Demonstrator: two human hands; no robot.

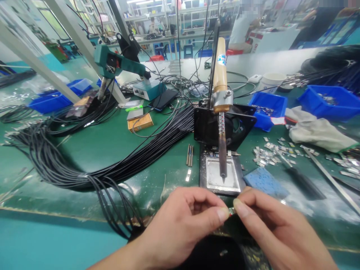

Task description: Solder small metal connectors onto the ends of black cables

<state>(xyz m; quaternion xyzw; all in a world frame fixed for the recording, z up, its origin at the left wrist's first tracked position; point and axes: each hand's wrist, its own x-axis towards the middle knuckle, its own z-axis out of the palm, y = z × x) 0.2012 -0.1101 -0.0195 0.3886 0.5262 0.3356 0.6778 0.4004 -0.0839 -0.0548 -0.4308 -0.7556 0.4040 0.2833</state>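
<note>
My left hand and my right hand meet at the table's front edge, thumbs and index fingers pinched. Between the fingertips a small metal connector shows, mostly hidden by the fingers. Just beyond it a soldering iron with a wooden handle is clamped upright, its tip pointing down over a square metal tray. To the right of that tray lies a blue sponge. Left of it are some thin metal rods and a few small connector pieces.
A thick bundle of black cables stretches across the left. Behind the iron stands a black fan. On the right are loose connectors, a black-handled screwdriver, a glove and blue bins. A green soldering gun hangs at back left.
</note>
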